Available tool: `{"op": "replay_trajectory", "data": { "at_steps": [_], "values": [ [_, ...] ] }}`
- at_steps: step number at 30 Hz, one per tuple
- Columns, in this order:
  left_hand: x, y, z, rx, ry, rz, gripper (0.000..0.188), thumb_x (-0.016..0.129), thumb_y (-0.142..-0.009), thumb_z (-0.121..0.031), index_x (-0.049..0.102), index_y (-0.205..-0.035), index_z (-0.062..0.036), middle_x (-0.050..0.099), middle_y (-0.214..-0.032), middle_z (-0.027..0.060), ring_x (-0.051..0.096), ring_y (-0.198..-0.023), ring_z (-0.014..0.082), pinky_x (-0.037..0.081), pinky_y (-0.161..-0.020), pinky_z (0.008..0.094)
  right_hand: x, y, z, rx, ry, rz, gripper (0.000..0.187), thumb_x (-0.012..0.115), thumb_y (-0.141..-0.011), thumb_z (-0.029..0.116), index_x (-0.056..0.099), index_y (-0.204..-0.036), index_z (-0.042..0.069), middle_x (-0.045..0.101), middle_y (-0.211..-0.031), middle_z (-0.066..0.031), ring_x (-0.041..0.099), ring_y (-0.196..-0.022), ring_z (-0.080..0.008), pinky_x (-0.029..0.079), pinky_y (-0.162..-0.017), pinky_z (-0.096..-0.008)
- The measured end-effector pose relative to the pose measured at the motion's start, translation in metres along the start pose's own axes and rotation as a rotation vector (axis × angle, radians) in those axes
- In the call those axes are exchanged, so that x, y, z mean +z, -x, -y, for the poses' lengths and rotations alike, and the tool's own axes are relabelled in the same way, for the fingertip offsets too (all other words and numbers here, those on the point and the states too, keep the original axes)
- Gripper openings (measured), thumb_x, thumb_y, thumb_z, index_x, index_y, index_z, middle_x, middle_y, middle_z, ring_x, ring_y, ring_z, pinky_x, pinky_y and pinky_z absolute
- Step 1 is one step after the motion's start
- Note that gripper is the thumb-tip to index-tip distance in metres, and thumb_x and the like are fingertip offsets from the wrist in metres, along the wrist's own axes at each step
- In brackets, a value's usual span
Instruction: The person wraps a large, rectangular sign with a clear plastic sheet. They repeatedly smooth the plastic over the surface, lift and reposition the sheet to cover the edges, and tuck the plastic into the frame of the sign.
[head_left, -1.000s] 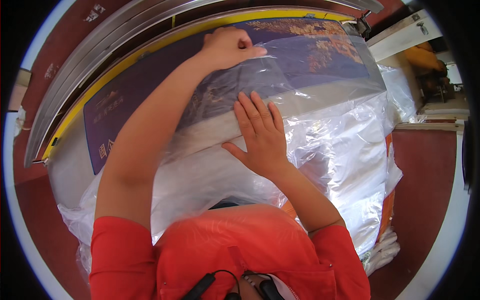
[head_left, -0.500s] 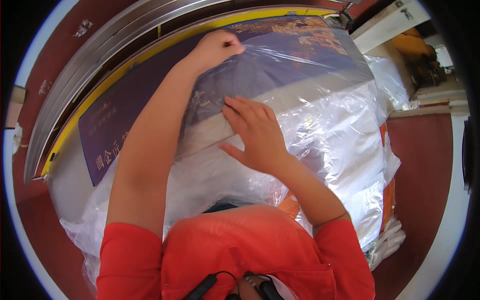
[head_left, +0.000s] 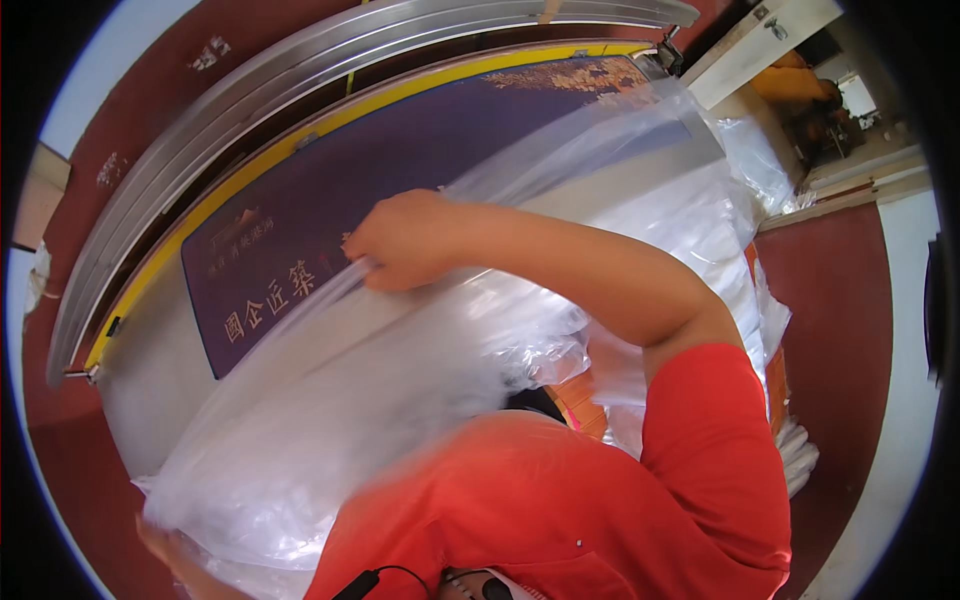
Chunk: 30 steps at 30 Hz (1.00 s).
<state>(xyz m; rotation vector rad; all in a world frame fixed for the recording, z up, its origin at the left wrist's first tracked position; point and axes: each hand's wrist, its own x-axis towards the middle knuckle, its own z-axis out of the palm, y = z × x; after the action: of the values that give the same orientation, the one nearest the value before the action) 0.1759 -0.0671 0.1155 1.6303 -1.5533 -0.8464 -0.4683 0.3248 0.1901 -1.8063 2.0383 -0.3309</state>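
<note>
A large sheet of clear plastic film covers the near side of a flat panel and is bunched toward my body. Above the panel's middle, my right hand is closed on the film's far edge, its arm reaching across from the right. Low at the left, my left hand is partly blurred at the film's left corner, and the edge runs taut between both hands. The panel's printed face is dark purple with pale lettering and a golden pattern at the far right. Another stretch of film trails toward the far right.
Behind the panel lie a yellow strip and long silver metal rails. The surrounding floor is dark red. More crumpled plastic lies at the right, near an open doorway with orange things beyond. A whitish bundle rests at lower right.
My left hand has swung from the panel's far side down to the lower left. The right hand has closed on the film and shifted left. The film's edge has been drawn toward me, uncovering more lettering.
</note>
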Motion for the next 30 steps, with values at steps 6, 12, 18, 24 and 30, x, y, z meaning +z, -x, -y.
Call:
{"op": "replay_trajectory", "data": {
  "at_steps": [6, 12, 18, 24, 30],
  "values": [
    [-0.107, -0.096, 0.076, 0.011, -0.344, -0.134, 0.047, 0.036, -0.083, -0.035, 0.037, -0.117, -0.0018, 0.045, -0.115, 0.0103, 0.048, -0.097, 0.0209, 0.037, -0.083, 0.0274, -0.041, 0.103, -0.138, 0.488, -0.373, 0.000, 0.031, 0.052, -0.072, 0.022, 0.053, -0.097, 0.003, 0.053, -0.072, -0.0056, 0.052, -0.060, -0.0105, 0.044, -0.057, -0.0244],
    [0.222, -0.128, -0.050, 0.472, -0.548, 0.079, 0.038, 0.039, -0.084, -0.033, 0.049, -0.104, -0.0014, 0.054, -0.093, 0.0149, 0.051, -0.088, 0.0254, 0.038, -0.077, 0.0316, -0.246, 0.317, -0.143, 0.803, 0.222, -0.774, 0.039, 0.047, -0.078, 0.025, 0.047, -0.105, -0.003, 0.055, -0.094, -0.0099, 0.050, -0.086, -0.0154, 0.039, -0.078, -0.0279],
    [0.244, -0.204, -0.058, 0.643, -0.949, -0.009, 0.042, 0.036, -0.083, -0.039, 0.046, -0.107, -0.0064, 0.056, -0.087, 0.0176, 0.053, -0.076, 0.0358, 0.042, -0.065, 0.0384, -0.121, 0.170, -0.081, -0.041, 0.992, -0.704, 0.054, 0.042, -0.079, 0.038, 0.035, -0.119, 0.003, 0.033, -0.124, -0.0147, 0.032, -0.113, -0.0316, 0.024, -0.092, -0.0424],
    [0.209, -0.193, -0.022, 0.653, -1.051, -0.128, 0.043, 0.036, -0.083, -0.035, 0.042, -0.112, -0.0043, 0.049, -0.104, 0.0177, 0.049, -0.091, 0.0330, 0.040, -0.076, 0.0371, -0.005, 0.327, -0.300, 1.200, 0.431, -0.492, 0.056, 0.040, -0.081, 0.042, 0.026, -0.125, 0.011, 0.030, -0.126, -0.0133, 0.024, -0.117, -0.0334, 0.020, -0.095, -0.0408],
    [0.155, -0.148, -0.008, 0.349, -1.023, -0.121, 0.045, 0.035, -0.083, -0.037, 0.042, -0.112, -0.0020, 0.046, -0.112, 0.0161, 0.044, -0.103, 0.0282, 0.035, -0.085, 0.0351, -0.029, 0.234, -0.262, 0.655, 0.503, -0.528, 0.052, 0.041, -0.081, 0.041, 0.033, -0.123, 0.010, 0.035, -0.123, -0.0133, 0.027, -0.115, -0.0346, 0.022, -0.096, -0.0378]
  ]
}}
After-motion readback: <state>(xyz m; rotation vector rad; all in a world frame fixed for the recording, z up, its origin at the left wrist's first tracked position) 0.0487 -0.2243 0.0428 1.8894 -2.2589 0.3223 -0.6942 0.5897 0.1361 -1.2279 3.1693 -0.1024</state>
